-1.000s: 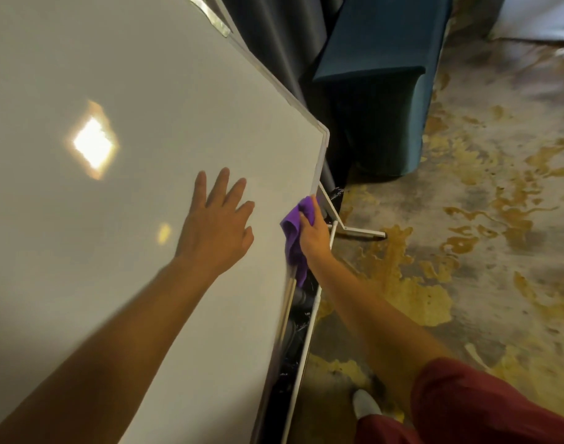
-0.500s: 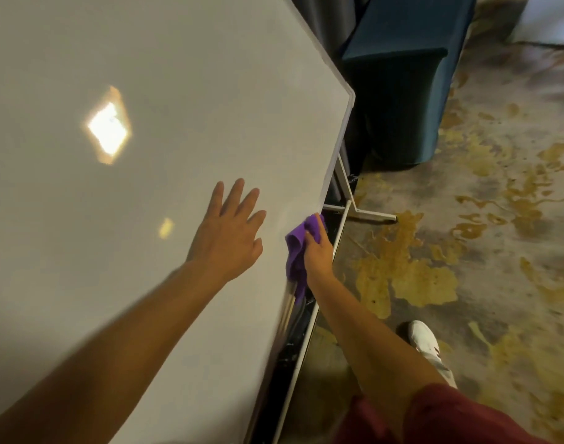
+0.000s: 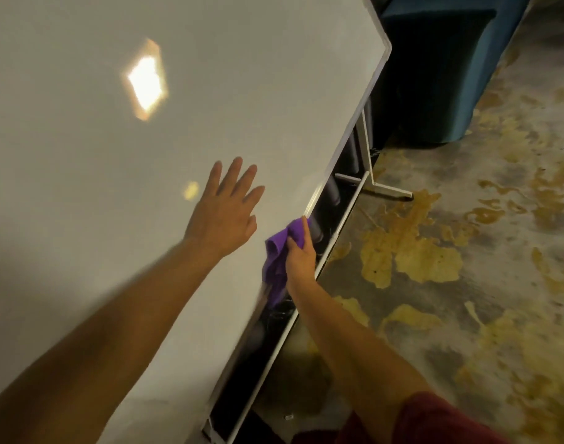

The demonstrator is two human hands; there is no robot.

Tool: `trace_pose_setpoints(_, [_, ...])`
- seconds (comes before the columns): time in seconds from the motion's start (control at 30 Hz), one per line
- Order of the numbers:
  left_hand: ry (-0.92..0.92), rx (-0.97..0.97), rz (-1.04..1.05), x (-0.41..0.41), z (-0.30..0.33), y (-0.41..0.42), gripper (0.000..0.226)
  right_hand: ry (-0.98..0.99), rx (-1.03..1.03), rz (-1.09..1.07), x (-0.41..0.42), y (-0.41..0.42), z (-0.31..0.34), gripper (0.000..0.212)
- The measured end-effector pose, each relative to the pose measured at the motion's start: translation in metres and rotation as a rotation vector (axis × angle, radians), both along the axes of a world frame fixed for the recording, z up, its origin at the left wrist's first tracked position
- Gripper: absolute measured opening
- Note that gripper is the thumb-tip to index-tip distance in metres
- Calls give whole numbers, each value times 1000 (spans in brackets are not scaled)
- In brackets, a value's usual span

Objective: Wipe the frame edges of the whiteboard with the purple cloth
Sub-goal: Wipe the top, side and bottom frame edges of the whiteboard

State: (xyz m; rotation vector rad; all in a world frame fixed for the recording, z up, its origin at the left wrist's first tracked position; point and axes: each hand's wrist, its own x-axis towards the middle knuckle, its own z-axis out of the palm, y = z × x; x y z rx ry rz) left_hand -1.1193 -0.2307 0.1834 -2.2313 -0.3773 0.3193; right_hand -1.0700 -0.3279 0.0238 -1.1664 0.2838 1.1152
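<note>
Whiteboard (image 3: 120, 193): left hand (image 3: 224, 208) spread flat on its face, holding nothing. Right hand (image 3: 300, 256) grips purple cloth (image 3: 276, 262), pressed against lower frame edge (image 3: 316, 193) above stained floor (image 3: 466, 283).

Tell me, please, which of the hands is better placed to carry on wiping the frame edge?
Right. The right hand grips the cloth against the whiteboard frame edge, so it can likely slide along it. The left hand lies flat and empty on the board face, away from the edge.
</note>
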Motion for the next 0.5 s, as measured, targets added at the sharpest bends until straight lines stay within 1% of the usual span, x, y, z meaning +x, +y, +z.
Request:
trace_pose_setpoints(0.07, [-9,14,11,-8,-2,-12,69,9,15,29,-2,-8,1,50])
trace_pose_setpoints(0.2, [2,8,14,-54,1,-25,74,10,53,-7,9,-12,19,52])
trace_pose_setpoints(0.27, [14,-1,19,-67,6,-27,75,-12,57,-35,23,-5,23,53])
trace_pose_setpoints(0.37, [-47,17,82,-85,2,-37,75,-54,42,-62,41,5,29,54])
trace_pose_setpoints(0.43, [-67,-9,91,-111,-4,-48,75,-104,29,-99,58,13,32,55])
trace_pose_setpoints(0.5, [-63,-39,76,-144,-16,-60,74,-110,2,-133,72,21,34,55])
